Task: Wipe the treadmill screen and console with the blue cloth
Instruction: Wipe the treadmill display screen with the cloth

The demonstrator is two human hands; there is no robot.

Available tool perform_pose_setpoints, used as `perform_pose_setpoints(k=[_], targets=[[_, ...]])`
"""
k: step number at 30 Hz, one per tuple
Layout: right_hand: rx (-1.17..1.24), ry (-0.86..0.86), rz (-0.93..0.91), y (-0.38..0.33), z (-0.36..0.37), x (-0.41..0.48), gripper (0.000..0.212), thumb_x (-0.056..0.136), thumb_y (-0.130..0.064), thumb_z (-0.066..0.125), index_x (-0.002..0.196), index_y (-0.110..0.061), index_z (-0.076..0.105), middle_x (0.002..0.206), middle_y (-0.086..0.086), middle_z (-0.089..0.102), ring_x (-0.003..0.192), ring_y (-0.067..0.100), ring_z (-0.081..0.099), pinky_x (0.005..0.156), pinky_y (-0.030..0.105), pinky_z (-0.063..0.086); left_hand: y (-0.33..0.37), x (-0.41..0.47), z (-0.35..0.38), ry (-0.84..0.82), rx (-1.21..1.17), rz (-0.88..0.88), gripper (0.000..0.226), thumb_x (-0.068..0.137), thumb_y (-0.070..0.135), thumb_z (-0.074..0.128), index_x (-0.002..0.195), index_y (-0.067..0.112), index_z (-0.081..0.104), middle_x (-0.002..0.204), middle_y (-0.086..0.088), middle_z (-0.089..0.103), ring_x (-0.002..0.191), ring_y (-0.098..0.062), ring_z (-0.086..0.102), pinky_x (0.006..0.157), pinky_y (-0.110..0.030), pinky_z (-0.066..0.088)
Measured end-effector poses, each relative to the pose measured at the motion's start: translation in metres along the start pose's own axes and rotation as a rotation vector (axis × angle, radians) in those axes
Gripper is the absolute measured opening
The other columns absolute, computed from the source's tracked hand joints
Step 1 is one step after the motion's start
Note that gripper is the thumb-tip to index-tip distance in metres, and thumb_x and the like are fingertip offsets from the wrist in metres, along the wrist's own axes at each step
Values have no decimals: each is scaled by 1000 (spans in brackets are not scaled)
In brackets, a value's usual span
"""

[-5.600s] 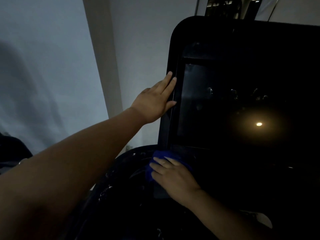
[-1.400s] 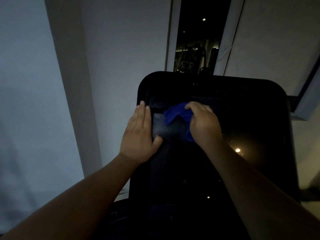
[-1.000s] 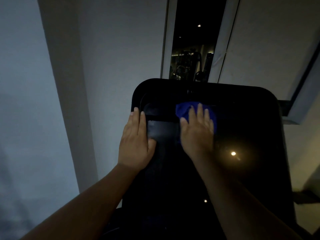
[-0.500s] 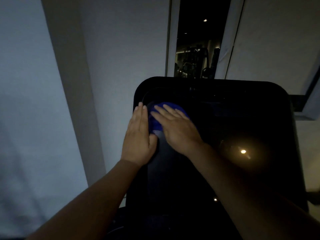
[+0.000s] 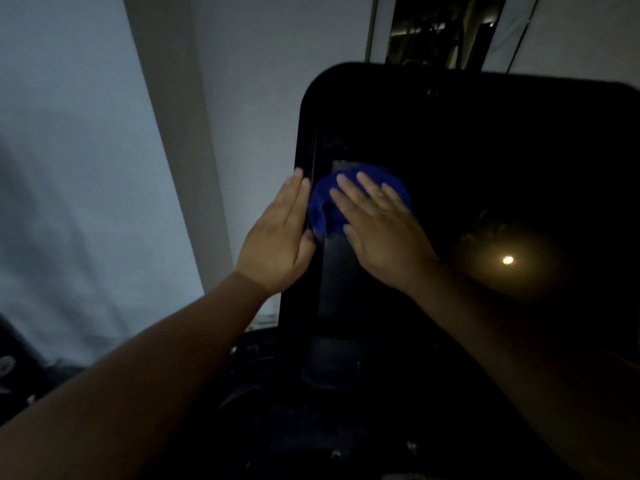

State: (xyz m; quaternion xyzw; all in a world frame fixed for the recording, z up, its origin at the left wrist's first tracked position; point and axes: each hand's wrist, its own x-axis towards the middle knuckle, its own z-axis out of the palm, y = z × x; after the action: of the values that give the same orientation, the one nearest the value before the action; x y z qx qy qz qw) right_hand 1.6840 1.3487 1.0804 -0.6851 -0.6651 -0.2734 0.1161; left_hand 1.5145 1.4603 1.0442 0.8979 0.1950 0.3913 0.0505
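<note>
Your right hand (image 5: 377, 230) presses the blue cloth (image 5: 323, 206) with straight fingers at the treadmill screen's (image 5: 485, 185) left edge. Your left hand (image 5: 277, 244) lies flat on that screen's frame, just beside. Most of the screen stretches rightward, on your right hand's side.

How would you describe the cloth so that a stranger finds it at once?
Find the big black treadmill screen. Near its left edge, the cloth lies under the flat right hand. It is the only bright blue thing there.

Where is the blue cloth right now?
Head view: the cloth lies under the right hand at the left of the screen, beside the left hand.
</note>
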Motion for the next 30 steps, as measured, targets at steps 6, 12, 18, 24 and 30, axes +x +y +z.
perform_pose_setpoints(k=[6,12,18,24,30], targets=[[27,-237,-329,-31,26,-104,56,96,-23,42,150,-28,30,161,-8,14,149,17,12,119,37,8,-2,-3,-1,-4,68,58,67,97,21,40,155,-1,16,164,-21,12,153,-27,13,124,-39,17],[105,-100,-24,-35,15,-71,60,92,-10,52,148,-23,37,158,-3,27,147,20,21,119,42,15,6,-3,1,20,66,-2,68,96,20,40,156,0,15,164,-20,11,153,-26,13,124,-28,10],[165,-205,-89,-101,47,-154,70,88,-12,55,151,-26,28,160,-8,17,148,15,11,119,35,5,9,-4,0,35,59,2,68,98,17,44,157,1,13,165,-19,9,153,-26,11,123,-26,8],[-21,-253,-171,-53,45,-188,72,92,-21,56,152,-29,17,159,-8,12,147,14,14,119,36,13,9,-3,-1,29,63,-2,69,98,16,44,157,3,11,166,-17,8,154,-24,9,122,-23,6],[25,-182,11,-107,57,-174,53,95,-40,40,146,-27,33,160,-6,16,147,19,16,116,38,6,14,-3,4,45,33,-10,68,97,12,43,156,0,11,165,-20,8,153,-26,7,122,-20,1]])
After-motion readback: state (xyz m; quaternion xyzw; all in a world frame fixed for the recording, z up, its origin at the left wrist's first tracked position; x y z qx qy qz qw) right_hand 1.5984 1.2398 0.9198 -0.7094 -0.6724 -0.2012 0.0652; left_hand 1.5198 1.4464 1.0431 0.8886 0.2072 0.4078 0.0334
